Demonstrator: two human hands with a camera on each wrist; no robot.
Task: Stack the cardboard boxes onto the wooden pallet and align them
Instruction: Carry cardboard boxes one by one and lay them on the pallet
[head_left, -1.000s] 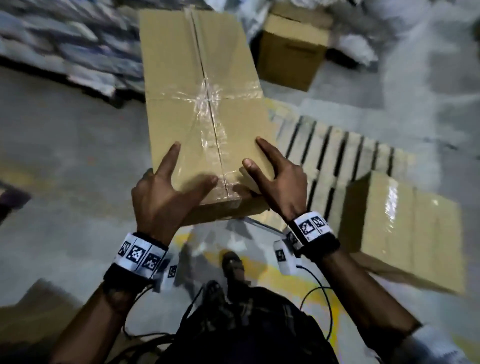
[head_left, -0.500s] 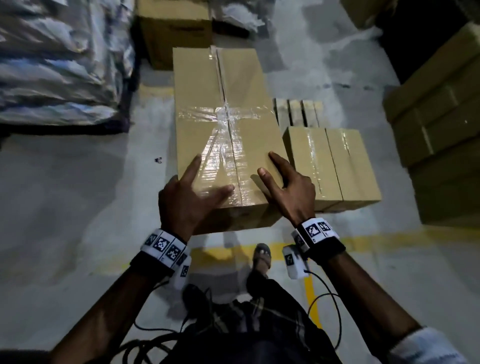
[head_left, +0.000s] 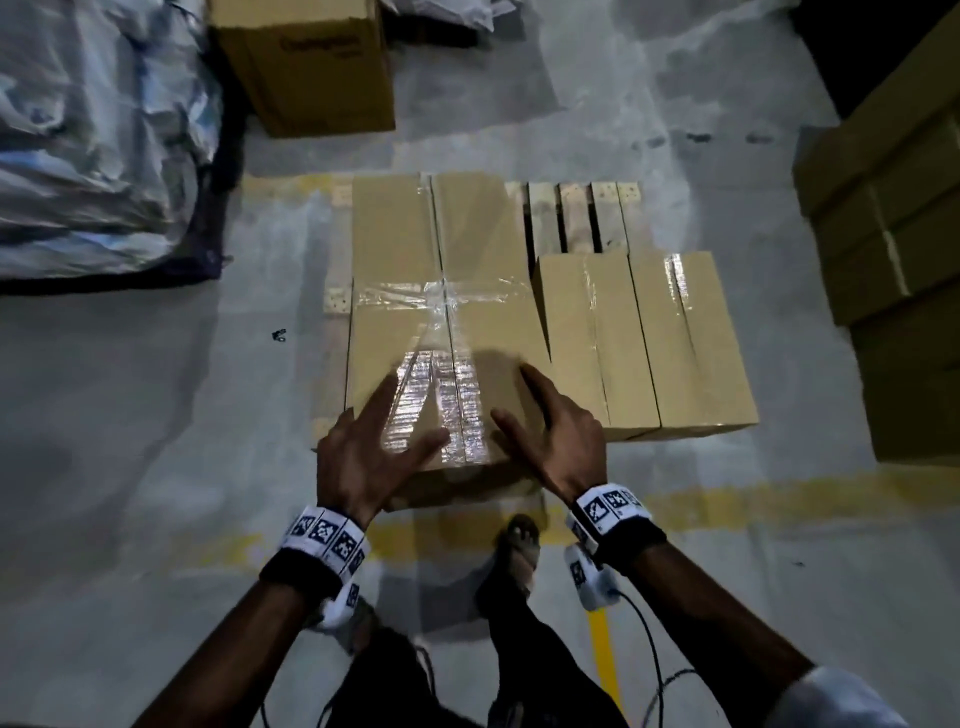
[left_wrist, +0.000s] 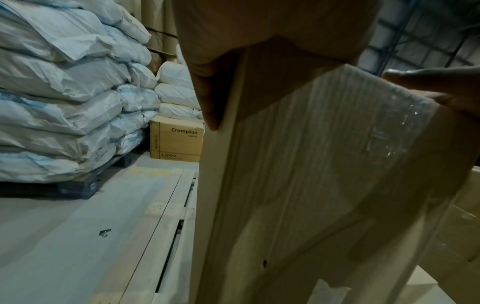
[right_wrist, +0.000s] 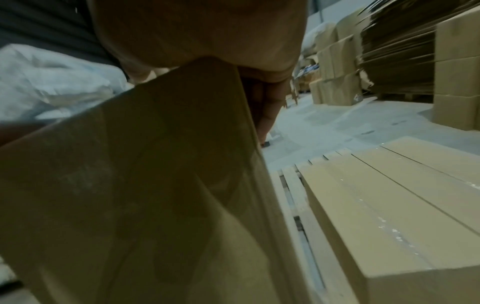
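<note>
— How are my hands set on the load?

— I see my left hand (head_left: 363, 457) at the near left corner of the long tan cardboard box sealed with clear tape (head_left: 441, 312), thumb stretched across the taped top, fingers down the left side. My right hand (head_left: 561, 441) mirrors it at the near right corner, fingers spread along the top edge. Both clasp the box from opposite sides, well apart from each other.

— Where does the box sit?

— Over the left part of the pale slatted wooden pallet (head_left: 576, 218); I cannot tell whether it rests flat. Its right edge runs just beside the two shorter tan cardboard boxes (head_left: 644, 338) lying on the pallet's right part.

— Room to shift it?

— Bare slats show beyond the short boxes. Grey concrete floor (head_left: 130, 415) lies open to the left. A printed brown carton (head_left: 306, 67) stands past the far end, and stacked brown cartons (head_left: 893, 208) stand well off to the right.
</note>
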